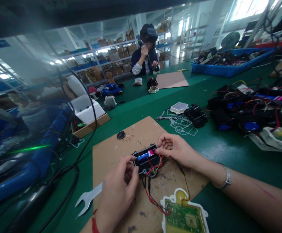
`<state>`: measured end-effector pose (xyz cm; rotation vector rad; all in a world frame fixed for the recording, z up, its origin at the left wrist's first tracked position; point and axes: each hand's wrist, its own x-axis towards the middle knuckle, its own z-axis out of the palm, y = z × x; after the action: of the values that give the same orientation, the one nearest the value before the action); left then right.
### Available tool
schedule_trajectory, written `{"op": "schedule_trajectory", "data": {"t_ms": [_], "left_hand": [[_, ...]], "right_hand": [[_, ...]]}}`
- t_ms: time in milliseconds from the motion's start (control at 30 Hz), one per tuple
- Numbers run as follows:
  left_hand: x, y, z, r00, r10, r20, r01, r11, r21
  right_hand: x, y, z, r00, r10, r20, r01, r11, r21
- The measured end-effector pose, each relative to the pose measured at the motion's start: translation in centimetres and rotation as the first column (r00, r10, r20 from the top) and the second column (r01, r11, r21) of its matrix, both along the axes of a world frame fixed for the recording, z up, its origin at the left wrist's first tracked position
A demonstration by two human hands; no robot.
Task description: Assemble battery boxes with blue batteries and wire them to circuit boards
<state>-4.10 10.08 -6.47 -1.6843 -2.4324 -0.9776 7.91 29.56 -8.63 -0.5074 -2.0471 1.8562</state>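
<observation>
My hands work over a small black plastic housing (147, 160) resting on a brown cardboard sheet (128, 145). A blue and pink cylindrical cell (144, 156) lies inside it, and red, black and yellow wires (150, 184) trail from it. My left hand (118, 189) grips the housing's left edge. My right hand (176, 150) pinches the wires at its right corner. A green circuit board in a white frame (184, 215) lies wired up near the sheet's front edge. A steel open-end wrench (88, 198) lies under my left hand, partly hidden.
Pliers (162, 117) and a black holder (195, 115) lie on the green bench (204, 145) beyond the sheet. Wired black units (247, 110) are heaped at right, with a blue tray (230, 66) behind. A seated co-worker (145, 53) faces me. Black cables (68, 174) run along the left.
</observation>
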Motion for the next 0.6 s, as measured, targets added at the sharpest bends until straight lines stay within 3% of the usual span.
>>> {"op": "schedule_trajectory", "data": {"t_ms": [167,267,400,600], "left_hand": [[-0.4,0.4,0.1,0.994,0.014,-0.113,-0.009,0.999,0.041],[-0.4,1.3,0.2,0.97,-0.042,-0.238,0.07,0.991,0.113],[-0.2,2.7,0.1,0.948,-0.142,-0.286,0.162,0.986,0.047],[-0.3,3.8,0.3,0.919,-0.134,-0.371,0.132,0.991,-0.031]], "right_hand": [[0.0,0.0,-0.1,1.0,0.003,0.004,-0.003,1.0,0.009],[0.0,0.0,-0.1,1.0,0.006,-0.002,-0.006,1.0,0.014],[-0.1,0.0,-0.2,1.0,0.01,-0.001,-0.01,1.0,0.005],[-0.3,-0.2,0.0,1.0,0.025,-0.007,-0.025,0.996,-0.084]]}}
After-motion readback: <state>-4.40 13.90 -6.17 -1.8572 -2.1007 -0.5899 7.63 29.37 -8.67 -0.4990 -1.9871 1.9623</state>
